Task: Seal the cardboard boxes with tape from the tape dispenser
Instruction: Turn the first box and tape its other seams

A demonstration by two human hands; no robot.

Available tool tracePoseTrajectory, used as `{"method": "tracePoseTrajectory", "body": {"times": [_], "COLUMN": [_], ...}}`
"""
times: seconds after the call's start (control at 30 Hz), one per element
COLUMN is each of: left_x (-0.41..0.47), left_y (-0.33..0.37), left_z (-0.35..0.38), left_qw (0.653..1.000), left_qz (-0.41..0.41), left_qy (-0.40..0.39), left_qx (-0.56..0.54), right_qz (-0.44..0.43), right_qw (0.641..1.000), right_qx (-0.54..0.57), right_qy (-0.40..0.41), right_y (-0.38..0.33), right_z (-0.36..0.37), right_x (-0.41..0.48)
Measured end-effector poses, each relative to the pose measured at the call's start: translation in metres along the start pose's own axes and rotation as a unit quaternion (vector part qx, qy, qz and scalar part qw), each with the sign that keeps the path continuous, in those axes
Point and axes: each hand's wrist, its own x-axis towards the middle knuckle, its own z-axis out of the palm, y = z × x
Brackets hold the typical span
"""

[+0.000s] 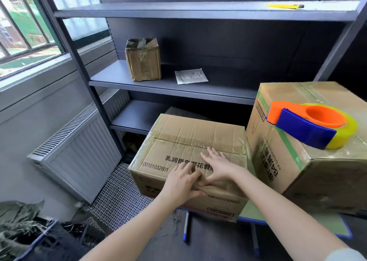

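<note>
"Where are your hands?"
"Both on the printed box [178,141], at the left of the counter [252,213]. My right hand [216,165] lies flat with its fingers spread. My left hand [183,181] sits bent at the near edge, and I can't tell if it pinches anything."
"What's inside?"
"Hidden. The flaps are shut under clear tape."
"And the tape dispenser [309,125]?"
"On top of the taller box [297,171], which touches this one on the right. Beyond them, a shelf [158,86] holds a small box [143,62] and a paper packet [190,76]."

Low box [184,133] flap: "100101032601", "乳润香"; tall box [260,141] side: "84".
</note>
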Motion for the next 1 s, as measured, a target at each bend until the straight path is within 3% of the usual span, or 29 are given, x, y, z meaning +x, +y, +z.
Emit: {"method": "tracePoseTrajectory", "body": {"times": [0.2, 0.33, 0.43, 0.53, 0.7, 0.9, 1.0], "left_x": [0.007, 0.021, 0.047, 0.084, 0.155, 0.210, 0.221], "left_y": [-0.001, -0.002, 0.002, 0.014, 0.047, 0.089, 0.097], "left_z": [0.010, 0.004, -0.010, -0.022, -0.039, -0.056, -0.054], "left_qw": [0.999, 0.999, 0.992, 0.967, 0.924, 0.891, 0.880], "left_qz": [0.021, 0.023, -0.007, -0.031, -0.036, -0.020, -0.017], "left_qy": [0.029, -0.013, -0.037, 0.009, 0.061, 0.066, 0.074], "left_qx": [0.007, -0.020, -0.118, -0.251, -0.376, -0.449, -0.469], "right_qz": [-0.016, -0.013, -0.004, 0.027, 0.073, 0.054, 0.072], "right_qw": [1.000, 0.999, 0.988, 0.966, 0.889, 0.860, 0.825], "right_qx": [0.000, 0.048, 0.111, 0.060, 0.013, -0.029, -0.061], "right_qy": [0.012, 0.016, 0.109, 0.249, 0.451, 0.507, 0.558], "right_y": [0.010, 0.008, 0.012, 0.027, 0.065, 0.086, 0.091], "right_z": [0.000, -0.013, -0.039, -0.072, -0.105, -0.104, -0.107], "right_x": [-0.003, -0.013, -0.033, -0.064, -0.111, -0.126, -0.133]}}
